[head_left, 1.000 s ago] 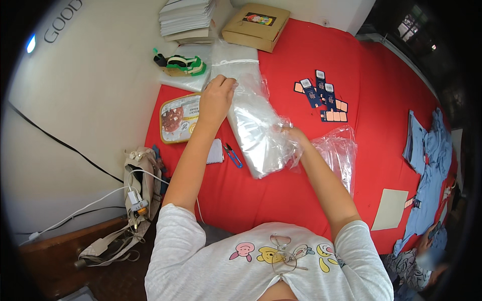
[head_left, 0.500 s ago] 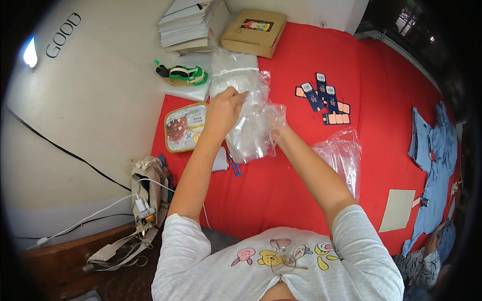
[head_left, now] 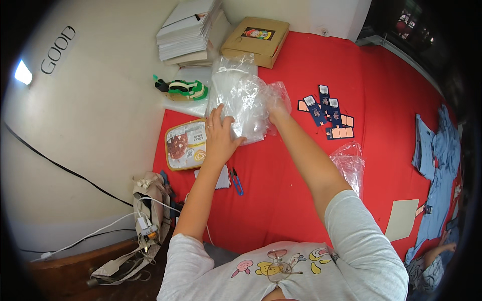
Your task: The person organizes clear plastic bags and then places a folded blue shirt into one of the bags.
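A person in a pale grey printed T-shirt (head_left: 281, 266) leans over a red cloth-covered surface (head_left: 281, 200), both bare forearms reaching forward. Just beyond the left elbow lie a small blue-handled cutter (head_left: 237, 181) and a small white notepad (head_left: 221, 176), and to their left a flat rounded rectangular food packet with a tan border and a brown picture (head_left: 185, 144). The left hand (head_left: 220, 136) presses flat, fingers spread, on the near edge of a stack of clear crinkled plastic bags (head_left: 241, 98). The right hand (head_left: 277, 106) is partly wrapped in the shiny film; its fingers seem closed on the bags' right edge, though the plastic blurs them. The stack's long axis runs away from the person, its far end pointing at a flat brown cardboard box with a colourful label (head_left: 255, 39). To the right, apart from the stack, sit dark blue and peach card tags (head_left: 326, 111) and a loose crumpled clear bag (head_left: 349, 163). Beyond the left hand rest a green and black bundle (head_left: 183, 89) and a tall stack of white paper sheets (head_left: 188, 30). Blue garments (head_left: 434, 165) lie at the far right.
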Motion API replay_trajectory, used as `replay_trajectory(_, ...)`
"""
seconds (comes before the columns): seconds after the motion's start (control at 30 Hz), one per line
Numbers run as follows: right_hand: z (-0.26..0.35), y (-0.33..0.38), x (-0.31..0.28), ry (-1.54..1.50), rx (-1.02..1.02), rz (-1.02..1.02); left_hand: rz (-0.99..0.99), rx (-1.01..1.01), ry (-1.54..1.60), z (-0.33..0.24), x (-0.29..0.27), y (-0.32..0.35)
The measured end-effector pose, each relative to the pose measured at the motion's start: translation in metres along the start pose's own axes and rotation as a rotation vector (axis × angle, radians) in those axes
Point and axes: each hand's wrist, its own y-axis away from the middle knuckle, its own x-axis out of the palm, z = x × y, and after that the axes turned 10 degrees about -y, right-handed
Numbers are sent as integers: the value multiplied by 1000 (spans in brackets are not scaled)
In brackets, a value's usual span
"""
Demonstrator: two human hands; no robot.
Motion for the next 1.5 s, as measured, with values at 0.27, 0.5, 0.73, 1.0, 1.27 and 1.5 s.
replay_trajectory(0.27, 5, 88, -49, 271, -170, -218, 171, -208, 46, 19, 52, -35)
replay_trajectory(0.5, -40, 106, -23, 1180, -629, -402, 105, -71, -19, 128, 166, -43)
replay_trajectory(0.73, 5, 68, 68, 489, -770, -113, 322, -169, 113, 103, 115, -74)
replay_trajectory(1.0, -14, 111, 23, 1157, -1008, 291, 322, -93, 130, 117, 100, -62)
replay_trajectory(1.27, -14, 70, -25, 1001, -689, 523, 663, -95, 640, 151, 67, -69)
replay_trajectory(1.5, 53, 100, 1, 1002, -987, 39, 312, -140, 557, 118, 9, -96)
